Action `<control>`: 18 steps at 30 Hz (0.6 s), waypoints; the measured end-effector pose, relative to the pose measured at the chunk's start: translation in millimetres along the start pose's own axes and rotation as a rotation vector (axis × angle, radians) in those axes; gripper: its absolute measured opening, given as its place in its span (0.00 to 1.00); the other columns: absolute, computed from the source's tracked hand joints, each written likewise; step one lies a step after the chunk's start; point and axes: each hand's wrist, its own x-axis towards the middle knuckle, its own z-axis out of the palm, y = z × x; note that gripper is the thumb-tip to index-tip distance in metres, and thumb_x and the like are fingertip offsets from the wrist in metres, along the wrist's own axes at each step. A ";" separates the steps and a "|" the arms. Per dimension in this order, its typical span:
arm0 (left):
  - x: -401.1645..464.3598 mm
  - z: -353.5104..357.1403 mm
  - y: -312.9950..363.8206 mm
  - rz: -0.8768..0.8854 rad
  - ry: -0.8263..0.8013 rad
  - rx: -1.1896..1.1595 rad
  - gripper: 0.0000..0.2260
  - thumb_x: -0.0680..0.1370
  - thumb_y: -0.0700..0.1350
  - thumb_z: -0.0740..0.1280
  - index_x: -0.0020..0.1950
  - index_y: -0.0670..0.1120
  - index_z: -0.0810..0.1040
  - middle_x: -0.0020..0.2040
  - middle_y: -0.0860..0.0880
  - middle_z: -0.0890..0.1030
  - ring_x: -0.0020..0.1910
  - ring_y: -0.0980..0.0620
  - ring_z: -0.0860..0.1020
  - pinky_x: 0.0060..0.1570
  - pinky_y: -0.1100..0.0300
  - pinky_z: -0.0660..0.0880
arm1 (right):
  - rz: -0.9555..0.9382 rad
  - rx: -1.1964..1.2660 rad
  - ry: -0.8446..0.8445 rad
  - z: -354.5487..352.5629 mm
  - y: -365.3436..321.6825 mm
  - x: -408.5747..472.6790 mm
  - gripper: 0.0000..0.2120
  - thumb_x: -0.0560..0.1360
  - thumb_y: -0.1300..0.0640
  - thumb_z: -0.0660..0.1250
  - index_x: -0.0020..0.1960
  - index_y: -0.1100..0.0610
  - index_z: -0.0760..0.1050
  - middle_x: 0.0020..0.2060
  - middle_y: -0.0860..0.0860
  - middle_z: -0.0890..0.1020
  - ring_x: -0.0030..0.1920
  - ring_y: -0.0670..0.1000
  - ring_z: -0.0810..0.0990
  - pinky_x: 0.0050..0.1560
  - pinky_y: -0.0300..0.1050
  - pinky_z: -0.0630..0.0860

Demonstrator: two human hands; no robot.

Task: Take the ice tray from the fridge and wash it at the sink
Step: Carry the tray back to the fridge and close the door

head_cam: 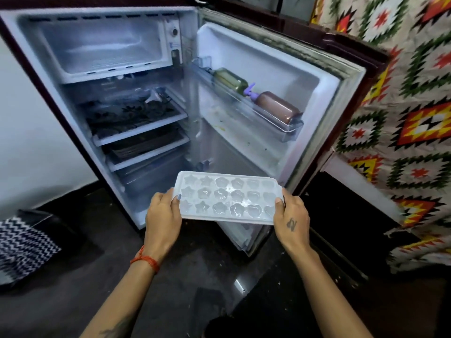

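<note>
A clear white ice tray point(227, 197) with star, flower and heart shaped cells is held level in front of the open fridge point(117, 98). My left hand point(163, 215) grips its left end, thumb on top. At the tray's right end my right hand point(291, 219) grips the edge, thumb on the rim. The cells look empty. The freezer box point(102, 45) at the fridge's top stands open and bare. No sink is in view.
The fridge door point(268, 106) is swung wide to the right, with two bottles point(256, 98) lying in its shelf. A patterned cloth point(402, 118) hangs on the right. A zigzag mat point(22, 247) lies on the dark floor at left.
</note>
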 end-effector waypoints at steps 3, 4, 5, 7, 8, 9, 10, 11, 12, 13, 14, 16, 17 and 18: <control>8.2 -8.0 -10.0 -0.023 0.038 0.014 0.13 0.82 0.43 0.56 0.63 0.43 0.76 0.52 0.42 0.78 0.46 0.55 0.67 0.44 0.66 0.60 | -0.041 0.007 -0.018 12.3 -15.4 12.7 0.23 0.78 0.52 0.50 0.66 0.61 0.71 0.54 0.61 0.77 0.54 0.60 0.75 0.51 0.46 0.69; 11.9 -9.9 -13.3 -0.029 0.052 0.017 0.13 0.82 0.42 0.56 0.63 0.43 0.76 0.51 0.42 0.78 0.46 0.55 0.67 0.44 0.66 0.60 | -0.056 0.009 -0.024 16.6 -20.7 18.0 0.25 0.76 0.51 0.50 0.66 0.63 0.71 0.53 0.62 0.78 0.54 0.61 0.75 0.52 0.47 0.70; 15.6 -11.6 -16.0 -0.035 0.068 0.022 0.13 0.82 0.42 0.57 0.63 0.43 0.76 0.51 0.42 0.78 0.46 0.55 0.67 0.44 0.66 0.59 | -0.065 0.009 -0.032 20.8 -25.1 23.9 0.26 0.75 0.51 0.49 0.65 0.64 0.71 0.53 0.63 0.78 0.54 0.62 0.75 0.53 0.49 0.70; 24.3 -14.3 -21.3 -0.048 0.094 0.040 0.13 0.81 0.41 0.57 0.61 0.42 0.77 0.49 0.41 0.78 0.45 0.54 0.67 0.42 0.66 0.59 | -0.078 0.010 -0.058 31.0 -32.6 37.9 0.26 0.74 0.51 0.49 0.63 0.65 0.72 0.53 0.63 0.78 0.55 0.63 0.75 0.54 0.51 0.70; 28.0 -15.4 -23.5 -0.052 0.101 0.047 0.12 0.81 0.41 0.57 0.60 0.42 0.77 0.48 0.41 0.78 0.45 0.53 0.67 0.42 0.64 0.60 | -0.083 0.017 -0.070 35.6 -35.6 44.4 0.26 0.74 0.51 0.49 0.62 0.65 0.72 0.53 0.63 0.78 0.55 0.62 0.74 0.54 0.52 0.71; 33.1 -16.9 -26.0 -0.062 0.109 0.054 0.12 0.81 0.41 0.57 0.59 0.42 0.77 0.48 0.41 0.78 0.45 0.53 0.68 0.42 0.63 0.61 | -0.091 0.023 -0.080 40.7 -40.2 52.1 0.26 0.74 0.51 0.49 0.62 0.65 0.73 0.53 0.63 0.78 0.55 0.62 0.74 0.55 0.51 0.70; 37.8 -18.1 -27.9 -0.074 0.121 0.060 0.12 0.81 0.42 0.57 0.59 0.42 0.77 0.48 0.41 0.78 0.45 0.52 0.68 0.42 0.61 0.62 | -0.101 0.027 -0.088 45.5 -43.7 59.1 0.26 0.74 0.51 0.49 0.62 0.65 0.73 0.53 0.63 0.78 0.55 0.62 0.74 0.54 0.51 0.70; 43.2 -19.2 -30.2 -0.086 0.134 0.069 0.12 0.81 0.42 0.58 0.58 0.41 0.78 0.47 0.41 0.77 0.45 0.52 0.69 0.42 0.60 0.62 | -0.111 0.029 -0.094 49.9 -48.1 65.9 0.26 0.74 0.51 0.49 0.62 0.65 0.73 0.53 0.63 0.78 0.55 0.62 0.74 0.54 0.50 0.70; 48.4 -20.1 -32.0 -0.096 0.146 0.080 0.11 0.81 0.41 0.58 0.58 0.40 0.78 0.46 0.40 0.77 0.45 0.50 0.69 0.42 0.60 0.62 | -0.122 0.032 -0.099 54.1 -52.1 72.2 0.26 0.74 0.51 0.49 0.63 0.65 0.72 0.53 0.63 0.78 0.55 0.61 0.74 0.54 0.49 0.69; 52.9 -21.3 -33.4 -0.104 0.153 0.093 0.11 0.81 0.41 0.58 0.57 0.39 0.78 0.46 0.40 0.77 0.45 0.48 0.71 0.42 0.60 0.62 | -0.132 0.031 -0.104 57.1 -55.8 77.3 0.26 0.74 0.51 0.49 0.63 0.65 0.72 0.54 0.63 0.78 0.55 0.61 0.74 0.54 0.49 0.69; 58.3 -22.2 -34.7 -0.114 0.163 0.102 0.11 0.81 0.41 0.58 0.57 0.39 0.78 0.46 0.39 0.77 0.45 0.46 0.72 0.42 0.59 0.62 | -0.146 0.030 -0.111 60.3 -59.5 83.6 0.26 0.74 0.51 0.49 0.63 0.65 0.72 0.54 0.63 0.78 0.55 0.61 0.74 0.54 0.49 0.69; 68.1 -24.0 -36.4 -0.132 0.182 0.111 0.12 0.81 0.41 0.58 0.59 0.39 0.77 0.46 0.38 0.77 0.46 0.43 0.73 0.43 0.58 0.63 | -0.177 0.040 -0.127 66.1 -66.1 95.2 0.27 0.74 0.50 0.48 0.64 0.64 0.72 0.54 0.63 0.77 0.55 0.61 0.74 0.54 0.49 0.70; 72.8 -24.7 -37.5 -0.138 0.188 0.118 0.12 0.81 0.41 0.58 0.60 0.39 0.77 0.47 0.37 0.77 0.47 0.42 0.73 0.43 0.57 0.63 | -0.189 0.045 -0.132 68.6 -70.1 100.5 0.27 0.74 0.50 0.48 0.64 0.64 0.71 0.54 0.63 0.77 0.55 0.61 0.74 0.54 0.49 0.70; 77.1 -25.6 -38.9 -0.139 0.192 0.127 0.12 0.81 0.41 0.58 0.60 0.38 0.77 0.47 0.37 0.77 0.47 0.41 0.73 0.44 0.57 0.63 | -0.198 0.047 -0.135 71.3 -73.5 105.3 0.26 0.75 0.50 0.49 0.64 0.64 0.71 0.54 0.63 0.77 0.55 0.61 0.75 0.53 0.48 0.70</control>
